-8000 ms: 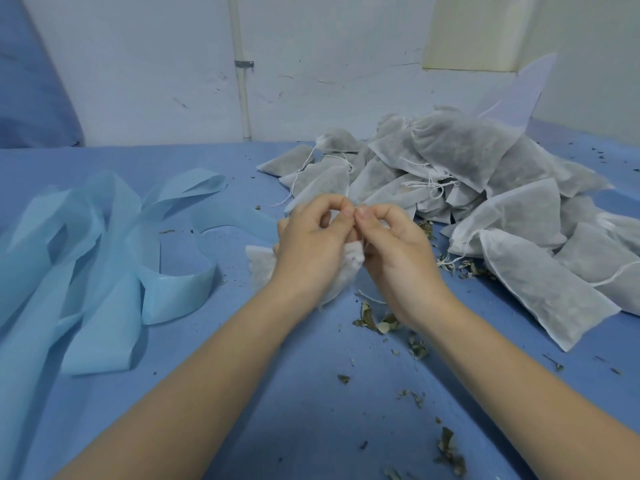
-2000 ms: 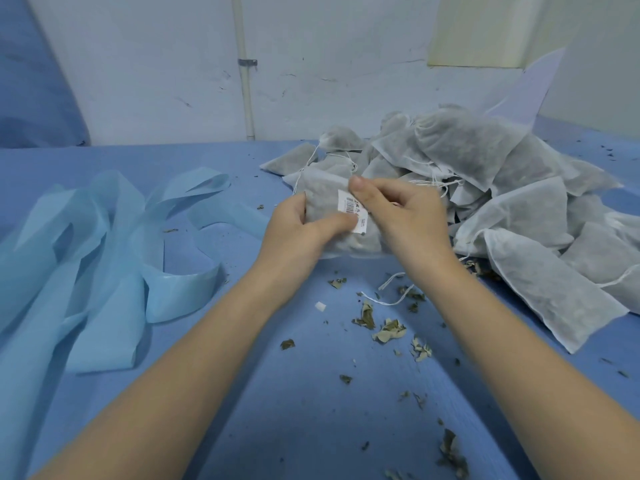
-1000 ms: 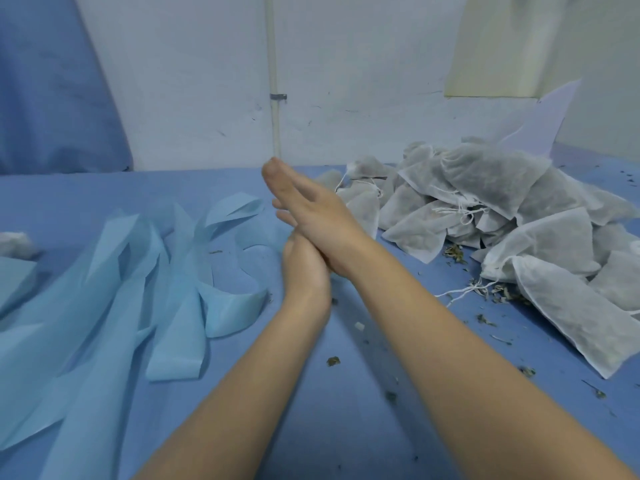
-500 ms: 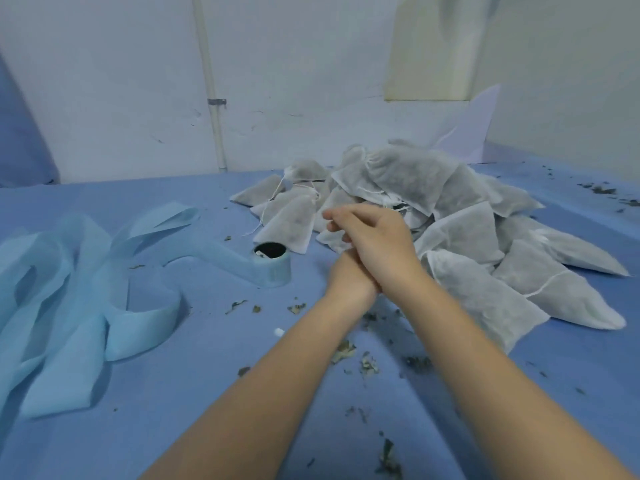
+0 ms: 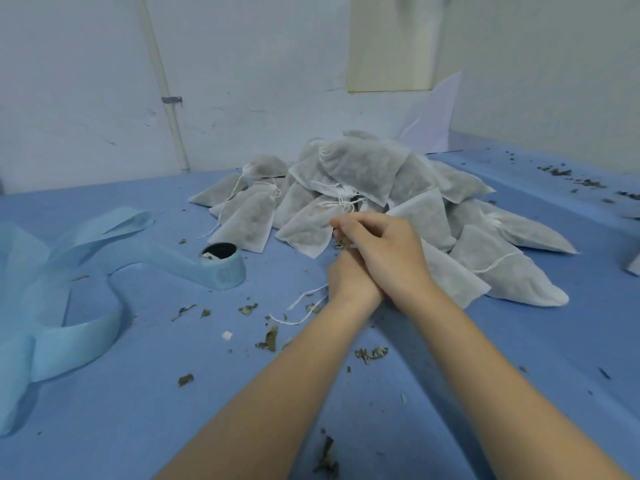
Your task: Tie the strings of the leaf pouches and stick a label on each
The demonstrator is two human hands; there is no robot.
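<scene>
Leaf pouches (image 5: pixel 363 188) — pale grey non-woven bags showing dark leaf fill — lie heaped at the far centre-right of the blue surface, overlapping and tilted. White drawstrings (image 5: pixel 332 202) trail loose from several; one string (image 5: pixel 301 306) lies on the surface nearer, left of the pile.

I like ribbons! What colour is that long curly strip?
Light blue strip, seen in the head view.

Pouch pile (image 5: pixel 374 188) behind crossed hands; label roll (image 5: pixel 221 265) left; leaf scraps (image 5: pixel 268 339) before roll.
</scene>
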